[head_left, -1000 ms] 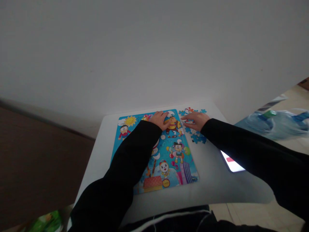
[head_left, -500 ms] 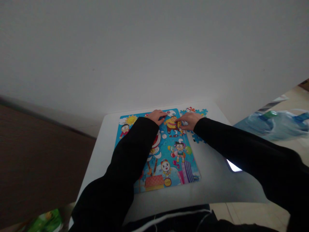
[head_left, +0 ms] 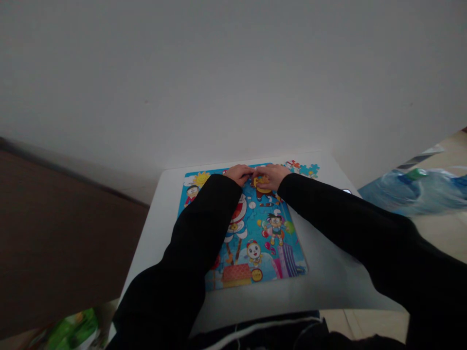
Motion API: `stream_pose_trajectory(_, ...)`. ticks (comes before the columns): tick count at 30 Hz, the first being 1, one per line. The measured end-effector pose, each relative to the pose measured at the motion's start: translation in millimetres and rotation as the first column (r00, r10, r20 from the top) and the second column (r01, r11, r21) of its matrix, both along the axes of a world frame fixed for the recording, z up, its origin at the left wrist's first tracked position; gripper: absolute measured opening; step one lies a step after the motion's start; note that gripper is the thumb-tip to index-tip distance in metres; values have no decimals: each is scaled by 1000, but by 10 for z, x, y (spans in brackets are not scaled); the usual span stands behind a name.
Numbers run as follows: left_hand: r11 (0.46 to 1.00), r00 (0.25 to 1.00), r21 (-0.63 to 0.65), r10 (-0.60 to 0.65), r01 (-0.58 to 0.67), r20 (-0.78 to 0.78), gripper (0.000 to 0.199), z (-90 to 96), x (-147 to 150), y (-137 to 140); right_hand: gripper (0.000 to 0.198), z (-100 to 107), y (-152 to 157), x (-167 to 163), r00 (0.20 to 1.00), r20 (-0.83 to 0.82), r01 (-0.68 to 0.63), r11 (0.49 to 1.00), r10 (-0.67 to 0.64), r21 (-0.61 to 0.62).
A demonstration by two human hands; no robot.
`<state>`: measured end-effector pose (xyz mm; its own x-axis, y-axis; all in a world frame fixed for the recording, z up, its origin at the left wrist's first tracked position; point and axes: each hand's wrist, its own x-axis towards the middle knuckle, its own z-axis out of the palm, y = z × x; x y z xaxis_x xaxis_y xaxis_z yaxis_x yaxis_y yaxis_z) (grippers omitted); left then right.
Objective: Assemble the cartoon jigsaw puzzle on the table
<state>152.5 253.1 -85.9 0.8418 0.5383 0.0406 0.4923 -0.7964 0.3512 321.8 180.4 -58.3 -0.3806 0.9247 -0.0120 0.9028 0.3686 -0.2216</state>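
A jigsaw puzzle (head_left: 262,223) with cartoon figures on a blue ground lies on a white table (head_left: 153,233). On the puzzle's upper part rests my left hand (head_left: 239,174), its fingers stretched toward the right and lying on the surface. Close beside it, my right hand (head_left: 274,176) pinches what looks like a yellowish puzzle piece (head_left: 261,183) over the figure in yellow. The fingers of the right hand partly cover that figure. Loose puzzle pieces (head_left: 310,170) lie past the puzzle's upper right corner, some hidden behind my right hand and sleeve.
A pale wall (head_left: 233,87) rises right behind the table. A phone (head_left: 346,191) shows partly at the table's right side, behind my sleeve. Wrapped large water bottles (head_left: 419,189) stand on the floor at right. A brown panel (head_left: 65,238) and a green bag (head_left: 75,330) are at left.
My right hand has moved left, from the puzzle's right edge to over the figure in yellow, close to my left hand. The left hand stays about where it was. The view has shifted slightly.
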Motion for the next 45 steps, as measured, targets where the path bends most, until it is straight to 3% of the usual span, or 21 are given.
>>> stream_pose_trajectory(13, 985, 983, -102, 148, -137, 110, 50, -60, -27, -44, 29, -21, 172, -16, 998, -62, 5, 1000, -6, -17)
stream_pose_trajectory(20, 973, 959, -225, 103, -42, 265, 43, -35, -79, -65, 27, -39, 228, -9, 996, -37, -85, 996, 84, -8)
stream_pose_trajectory(28, 976, 960, -213, 96, -40, 262, 36, -38, -82, -62, 26, -40, 203, 13, 990, -142, 5, 1000, -6, -4)
stream_pose_trajectory(31, 979, 964, -189, 121, -76, 235, 35, -63, -59, -54, 25, -30, 193, 47, 951, -295, 66, 995, -87, -79)
stream_pose_trajectory(34, 980, 972, -153, 153, -126, 179, 35, -74, -51, -54, 22, -51, 187, 100, 839, -501, 109, 968, -213, -228)
stream_pose_trajectory(38, 988, 979, -124, 115, -95, 170, 35, -49, -61, -66, 17, -86, 145, 155, 717, -623, 27, 906, -312, -422)
stream_pose_trajectory(41, 994, 982, -97, 74, -58, 173, 35, -24, -60, -76, 16, -107, 75, 135, 730, -614, -56, 868, -301, -493)
stream_pose_trajectory(45, 996, 986, -85, 40, -27, 163, 40, -16, -48, -81, 17, -158, -12, 53, 773, -573, -34, 883, -274, -469)
